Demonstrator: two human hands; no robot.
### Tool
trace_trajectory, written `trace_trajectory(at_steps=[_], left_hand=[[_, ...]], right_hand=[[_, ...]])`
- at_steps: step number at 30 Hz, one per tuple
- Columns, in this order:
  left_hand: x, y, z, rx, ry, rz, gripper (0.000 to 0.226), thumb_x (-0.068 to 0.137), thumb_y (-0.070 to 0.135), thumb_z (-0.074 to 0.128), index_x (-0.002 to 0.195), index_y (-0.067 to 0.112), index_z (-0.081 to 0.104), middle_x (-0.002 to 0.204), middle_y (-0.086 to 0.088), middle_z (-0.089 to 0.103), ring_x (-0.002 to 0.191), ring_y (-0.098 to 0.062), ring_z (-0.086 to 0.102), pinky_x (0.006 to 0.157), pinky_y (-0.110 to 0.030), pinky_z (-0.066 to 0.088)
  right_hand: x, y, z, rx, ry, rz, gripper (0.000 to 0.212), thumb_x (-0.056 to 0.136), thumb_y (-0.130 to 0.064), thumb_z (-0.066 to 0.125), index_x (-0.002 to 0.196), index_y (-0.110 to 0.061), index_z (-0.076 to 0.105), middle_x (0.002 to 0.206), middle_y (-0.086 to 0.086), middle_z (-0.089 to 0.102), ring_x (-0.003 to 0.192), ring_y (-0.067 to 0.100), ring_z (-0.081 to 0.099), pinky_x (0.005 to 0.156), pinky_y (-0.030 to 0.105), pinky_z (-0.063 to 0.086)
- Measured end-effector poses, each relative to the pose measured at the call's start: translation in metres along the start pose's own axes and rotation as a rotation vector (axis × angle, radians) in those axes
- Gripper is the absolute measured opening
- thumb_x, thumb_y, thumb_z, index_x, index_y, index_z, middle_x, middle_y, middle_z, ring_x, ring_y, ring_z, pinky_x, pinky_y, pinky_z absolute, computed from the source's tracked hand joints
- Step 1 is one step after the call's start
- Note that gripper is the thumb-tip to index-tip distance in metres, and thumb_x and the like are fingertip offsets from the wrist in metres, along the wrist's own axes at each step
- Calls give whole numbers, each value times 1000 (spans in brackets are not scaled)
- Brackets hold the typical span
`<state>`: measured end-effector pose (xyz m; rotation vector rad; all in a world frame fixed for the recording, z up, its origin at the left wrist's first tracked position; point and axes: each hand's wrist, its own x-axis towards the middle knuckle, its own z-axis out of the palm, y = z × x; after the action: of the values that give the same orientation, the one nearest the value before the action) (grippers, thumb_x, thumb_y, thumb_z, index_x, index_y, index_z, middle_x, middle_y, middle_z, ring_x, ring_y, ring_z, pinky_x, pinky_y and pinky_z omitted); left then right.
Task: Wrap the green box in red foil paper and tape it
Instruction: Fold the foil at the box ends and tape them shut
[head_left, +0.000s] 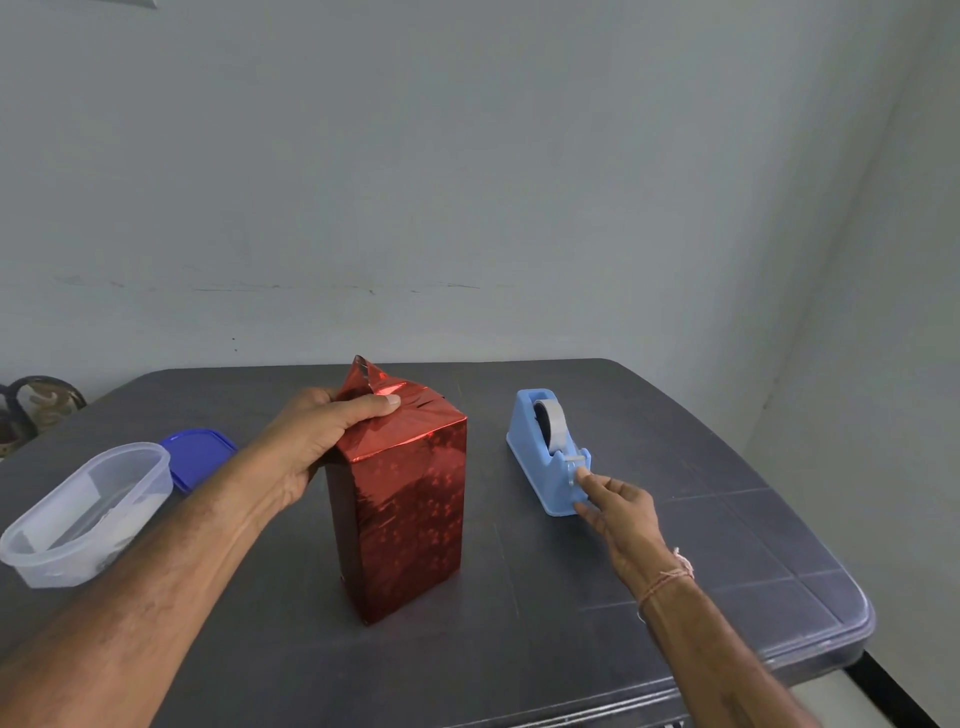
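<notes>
At frame centre the box (410, 519), covered in red foil (400, 415), stands upright on the dark worktop (675, 571). To its right, the right hand (618, 512) seems to pinch the tape (555, 423) at the blue dispenser (540, 467). The left hand (317, 441) grips the box's top, thumb on the folded foil. At left sit a clear tub (88, 512) and a blue lid (200, 454).
</notes>
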<state>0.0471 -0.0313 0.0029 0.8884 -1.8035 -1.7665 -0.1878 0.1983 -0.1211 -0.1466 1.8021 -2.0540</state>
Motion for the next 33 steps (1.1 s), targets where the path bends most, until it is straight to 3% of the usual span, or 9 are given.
trace_trajectory(at_steps=[4,8,11,14,17,21,24,28,33], left_hand=[[0,-1,0,-2,5,-1,49,71,29,88,109,1,74,98,-18,78,91,-31,71,100,-45,53],[1,-2,-1,8,-3,0,59,62,35,90,109,2,74,97,-17,78,92,-32,72,100,-45,54],[2,-2,-2,22,-9,10,61,60,38,90,108,3,75,95,-15,79,90,-30,73,96,-42,54],[3,-2,-2,10,-4,10,52,67,34,89,107,4,75,95,-15,79,87,-28,73,90,-39,55],[2,-3,0,-3,-13,9,47,67,33,89,103,6,77,95,-16,79,87,-28,73,90,-39,55],[1,-3,0,-10,-14,14,37,75,31,87,103,9,77,93,-12,79,85,-25,74,81,-33,55],[1,-3,0,-26,-9,23,29,78,29,85,98,10,79,88,-10,79,78,-20,72,72,-28,52],[-1,-3,0,-27,-17,35,28,79,28,85,99,10,79,91,-11,79,76,-19,72,72,-27,52],[-3,-1,0,-24,-19,27,31,80,28,84,104,10,76,90,-9,80,76,-18,75,65,-24,52]], right_hand=[[2,8,3,-13,28,-8,27,92,-21,74,100,4,73,95,12,72,91,21,68,96,43,57],[1,28,2,-147,111,-34,14,88,-20,80,89,-6,78,95,17,78,93,29,73,94,52,59],[-1,27,-3,-82,77,11,14,92,-16,75,90,-2,75,102,21,76,91,25,68,101,49,56],[-15,21,-6,-90,20,-5,25,97,-23,69,91,1,70,89,15,65,87,19,60,94,44,58],[-35,-1,-2,-168,-134,-100,40,99,-34,66,105,6,67,98,11,66,93,17,63,84,37,58],[-63,-84,34,-399,-463,-253,44,90,-54,69,106,-13,75,110,0,72,105,12,69,87,31,60],[-82,-145,71,-661,-690,-407,37,99,-46,57,109,-13,72,105,-13,73,97,-1,67,83,18,55],[-84,-186,120,-1098,-894,-611,46,105,-41,52,113,4,61,122,14,58,88,3,56,79,17,49],[-86,-196,164,-1534,-1012,-693,54,106,-43,47,106,9,59,123,27,55,92,20,50,89,40,46]])
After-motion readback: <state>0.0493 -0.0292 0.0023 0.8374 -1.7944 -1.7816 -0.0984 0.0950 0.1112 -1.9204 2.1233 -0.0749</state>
